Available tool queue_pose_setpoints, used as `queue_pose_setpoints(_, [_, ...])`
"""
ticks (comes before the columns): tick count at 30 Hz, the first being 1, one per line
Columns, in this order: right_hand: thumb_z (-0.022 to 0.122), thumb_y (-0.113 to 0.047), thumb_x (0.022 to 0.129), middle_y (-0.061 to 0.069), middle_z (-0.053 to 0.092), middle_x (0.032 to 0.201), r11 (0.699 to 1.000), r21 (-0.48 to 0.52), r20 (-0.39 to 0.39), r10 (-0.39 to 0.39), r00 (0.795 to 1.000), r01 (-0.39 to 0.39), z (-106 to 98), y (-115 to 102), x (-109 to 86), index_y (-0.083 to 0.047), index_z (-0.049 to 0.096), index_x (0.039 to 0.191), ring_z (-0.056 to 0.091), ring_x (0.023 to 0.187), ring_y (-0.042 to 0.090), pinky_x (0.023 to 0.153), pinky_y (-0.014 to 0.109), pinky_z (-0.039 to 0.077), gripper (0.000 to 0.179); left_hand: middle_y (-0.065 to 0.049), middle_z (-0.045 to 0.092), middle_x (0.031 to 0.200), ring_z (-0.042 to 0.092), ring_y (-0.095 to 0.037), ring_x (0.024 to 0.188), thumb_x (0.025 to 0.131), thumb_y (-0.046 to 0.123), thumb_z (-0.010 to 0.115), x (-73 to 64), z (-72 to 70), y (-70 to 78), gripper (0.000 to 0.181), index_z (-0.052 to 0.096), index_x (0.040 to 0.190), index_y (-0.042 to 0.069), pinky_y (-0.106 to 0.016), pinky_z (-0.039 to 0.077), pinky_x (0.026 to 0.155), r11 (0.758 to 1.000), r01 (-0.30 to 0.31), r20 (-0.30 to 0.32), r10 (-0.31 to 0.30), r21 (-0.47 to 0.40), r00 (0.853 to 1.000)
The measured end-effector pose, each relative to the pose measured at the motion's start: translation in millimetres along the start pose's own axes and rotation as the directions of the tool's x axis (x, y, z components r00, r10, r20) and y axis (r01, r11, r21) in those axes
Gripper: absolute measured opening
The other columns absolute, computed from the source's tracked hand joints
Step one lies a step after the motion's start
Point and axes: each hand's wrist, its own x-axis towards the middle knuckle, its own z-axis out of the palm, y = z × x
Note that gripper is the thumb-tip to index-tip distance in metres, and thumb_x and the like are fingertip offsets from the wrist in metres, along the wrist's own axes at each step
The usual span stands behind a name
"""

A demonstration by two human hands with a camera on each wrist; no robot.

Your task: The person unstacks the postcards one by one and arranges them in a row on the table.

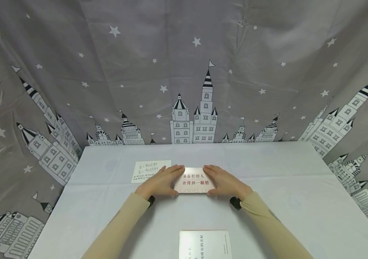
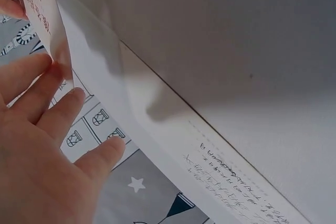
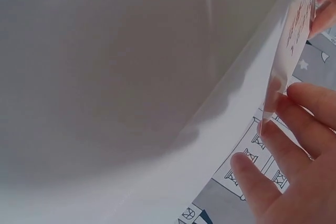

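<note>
A shiny pale pink card (image 1: 194, 182) with red Chinese characters is held between both hands, over the middle of the white table. My left hand (image 1: 162, 182) grips its left side, thumb at the near corner and fingers at the far one. On the opposite side my right hand (image 1: 226, 182) grips it the same way. In the left wrist view, fingertips meet the card (image 2: 44, 19) at its edge, and the card stands away from the tabletop. The right wrist view has fingertips along the other edge of the card (image 3: 289, 51).
A cream sheet (image 1: 148, 169) with handwritten characters lies behind my left hand, partly covered by it. Near the front of the white table (image 1: 300, 201) is a white booklet or card (image 1: 214, 246) with printed text, cut off by the frame. A grey castle-print curtain (image 1: 138, 72) hangs behind.
</note>
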Motion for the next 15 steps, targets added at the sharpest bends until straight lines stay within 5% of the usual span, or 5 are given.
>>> queue_pose_setpoints(15, [0.076,-0.027,0.076,0.023,0.032,0.148,1.0,0.016,0.026,0.014,1.0,-0.015,-5.8,6.9,20.3,0.007,0.033,0.144,0.03,0.137,0.037,0.113,0.046,0.024,0.088,-0.013,0.033,0.151,0.028,-0.032,0.139,0.071,0.024,0.076,14.9,-5.1,-12.5,0.089,0.035,0.146,0.001,-0.058,0.016,0.111,0.999,0.041,0.014,-0.041,-0.031,0.999])
